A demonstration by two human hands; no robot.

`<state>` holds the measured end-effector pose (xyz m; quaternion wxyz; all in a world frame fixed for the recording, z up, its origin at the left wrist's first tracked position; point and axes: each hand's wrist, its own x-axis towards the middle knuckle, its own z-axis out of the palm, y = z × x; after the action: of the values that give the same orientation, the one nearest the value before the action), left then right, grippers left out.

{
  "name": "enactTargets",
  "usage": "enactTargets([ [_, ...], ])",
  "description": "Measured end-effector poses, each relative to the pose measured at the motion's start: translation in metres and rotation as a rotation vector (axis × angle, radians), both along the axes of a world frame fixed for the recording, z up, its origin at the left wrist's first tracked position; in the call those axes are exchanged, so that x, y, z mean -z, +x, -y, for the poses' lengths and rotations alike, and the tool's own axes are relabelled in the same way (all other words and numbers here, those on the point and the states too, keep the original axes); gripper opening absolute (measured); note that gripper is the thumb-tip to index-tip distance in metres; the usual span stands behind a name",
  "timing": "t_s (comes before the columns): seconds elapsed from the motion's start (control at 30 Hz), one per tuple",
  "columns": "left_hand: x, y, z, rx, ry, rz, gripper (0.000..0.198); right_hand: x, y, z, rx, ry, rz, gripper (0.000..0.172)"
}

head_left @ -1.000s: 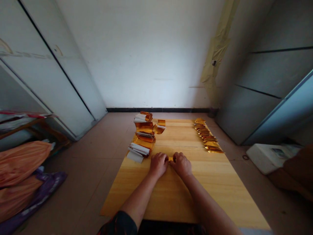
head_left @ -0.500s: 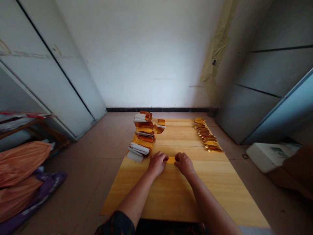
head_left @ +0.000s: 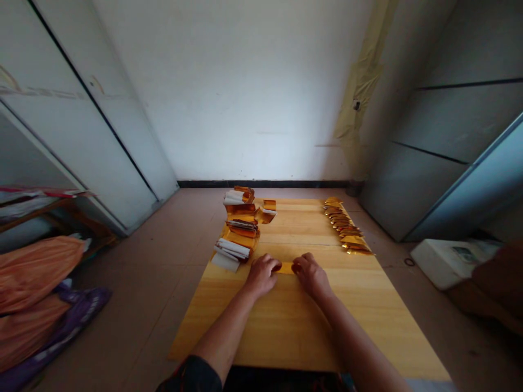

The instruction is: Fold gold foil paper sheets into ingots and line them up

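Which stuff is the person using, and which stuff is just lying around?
In use: left hand, right hand, gold paper between them, gold sheet stack, folded gold row, wooden board.
Lying about: orange bags, purple bag, white box.

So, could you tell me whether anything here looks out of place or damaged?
Two things. The gold paper stack is ragged, its lower sheets overhanging the left edge of the wooden board. Behind, a yellowish sheet hangs crumpled in the wall corner. The small gold piece held by the left hand and right hand looks fine.
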<state>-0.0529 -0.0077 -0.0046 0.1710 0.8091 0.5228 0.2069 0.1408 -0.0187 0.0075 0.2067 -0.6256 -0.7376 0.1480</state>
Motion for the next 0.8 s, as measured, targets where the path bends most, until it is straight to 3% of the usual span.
enactTargets([
  [0.17, -0.004, 0.003, 0.002, -0.047, 0.001, -0.035, 0.043, 0.005, 0.002, 0.003, -0.041, 0.021, 0.039, 0.032],
  [0.47, 0.000, 0.005, 0.003, -0.060, 0.084, -0.016, 0.028, -0.005, -0.001, 0.005, -0.073, 0.020, -0.013, 0.031],
  [0.8, -0.003, 0.005, 0.017, -0.062, 0.362, -0.016, 0.012, 0.003, -0.008, 0.013, -0.087, 0.289, 0.022, 0.021],
])
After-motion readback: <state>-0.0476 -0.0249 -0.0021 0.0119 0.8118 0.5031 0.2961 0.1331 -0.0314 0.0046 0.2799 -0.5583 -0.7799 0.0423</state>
